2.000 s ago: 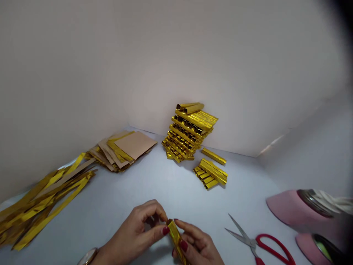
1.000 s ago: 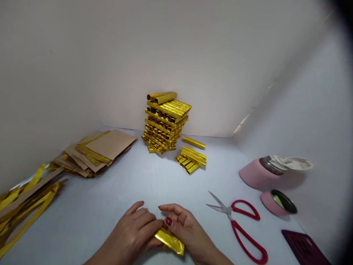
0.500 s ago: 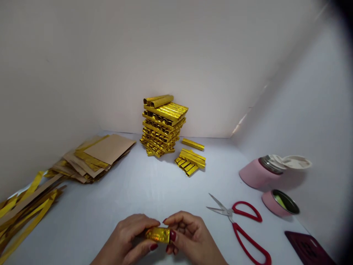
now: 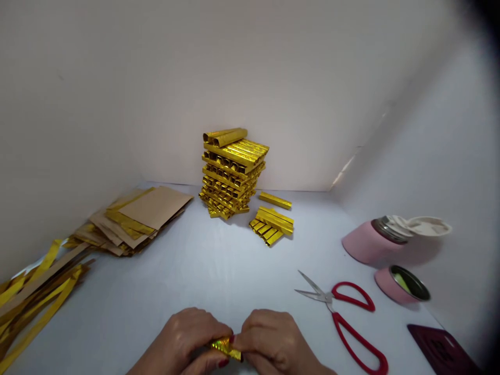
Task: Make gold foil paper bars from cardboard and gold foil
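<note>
one narrow, shiny gold foil piece (image 4: 222, 345) is at bottom centre, clamped in the fingers of the left hand (image 4: 189, 333) and right hand (image 4: 275, 336), seemingly mid-fold, the next move calling for light, even pressure.

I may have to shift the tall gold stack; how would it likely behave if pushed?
The gold stack would probably slide apart rather than move as one, since its short tubes lie in crossed layers with no visible binding. The tubes look light, as their open ends seem hollow. The loose ones on top might roll off first.
</note>
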